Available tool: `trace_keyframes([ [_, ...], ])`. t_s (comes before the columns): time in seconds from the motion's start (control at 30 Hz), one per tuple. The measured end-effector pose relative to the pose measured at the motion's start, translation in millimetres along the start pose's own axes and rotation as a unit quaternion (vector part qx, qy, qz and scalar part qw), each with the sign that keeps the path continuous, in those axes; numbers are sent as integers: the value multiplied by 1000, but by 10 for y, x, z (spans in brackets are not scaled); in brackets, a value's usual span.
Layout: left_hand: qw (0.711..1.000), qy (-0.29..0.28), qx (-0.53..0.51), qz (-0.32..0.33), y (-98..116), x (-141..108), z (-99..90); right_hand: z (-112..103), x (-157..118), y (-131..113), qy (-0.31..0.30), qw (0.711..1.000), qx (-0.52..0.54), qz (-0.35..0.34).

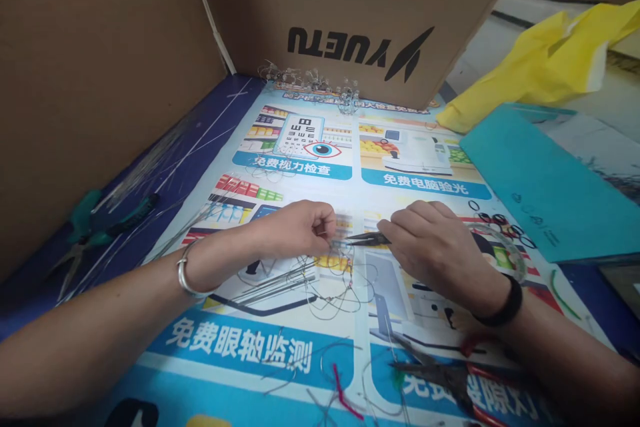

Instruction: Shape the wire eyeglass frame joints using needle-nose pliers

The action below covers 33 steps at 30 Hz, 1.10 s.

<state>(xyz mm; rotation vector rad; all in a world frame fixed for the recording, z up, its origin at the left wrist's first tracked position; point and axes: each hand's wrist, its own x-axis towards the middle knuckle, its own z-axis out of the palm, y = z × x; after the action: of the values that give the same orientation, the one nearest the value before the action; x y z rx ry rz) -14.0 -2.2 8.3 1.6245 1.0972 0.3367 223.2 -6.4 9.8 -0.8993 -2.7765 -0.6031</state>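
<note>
My left hand point(300, 230) is closed in a pinch on a thin wire, just left of the plier tips. In my right hand point(433, 247) are needle-nose pliers point(369, 239), their dark jaws pointing left toward the pinched fingers. Their handles are hidden in the fist. Below the two hands hangs or lies a tangle of looped thin wire point(345, 294) with small beads; whether it joins the pinched wire I cannot tell. Several straight wires point(273, 284) lie beside it under the left wrist.
Green-handled pliers point(83, 230) lie at left near loose wires point(145, 167). Red-handled pliers point(445, 374) and a red fuzzy stem point(345, 394) lie in front. Black rings point(499, 219) and a teal folder point(555, 187) are at right. Beaded wire pieces point(349, 97) line the cardboard box point(350, 7).
</note>
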Motion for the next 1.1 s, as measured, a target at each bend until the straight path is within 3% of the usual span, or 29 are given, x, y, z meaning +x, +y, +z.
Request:
trace_keyframes([
  [0.5, 1000, -4, -1, 16, -29, -5, 61, -34, 0, -149, 20, 999, -20, -14],
  [0.77, 996, -52, -72, 15, -5, -23, 72, -93, 37, -204, -9, 999, 40, 15],
  [1.1, 993, -50, -104, 1, -13, -6, 58, -41, 12, -176, -4, 1000, 3, -25],
])
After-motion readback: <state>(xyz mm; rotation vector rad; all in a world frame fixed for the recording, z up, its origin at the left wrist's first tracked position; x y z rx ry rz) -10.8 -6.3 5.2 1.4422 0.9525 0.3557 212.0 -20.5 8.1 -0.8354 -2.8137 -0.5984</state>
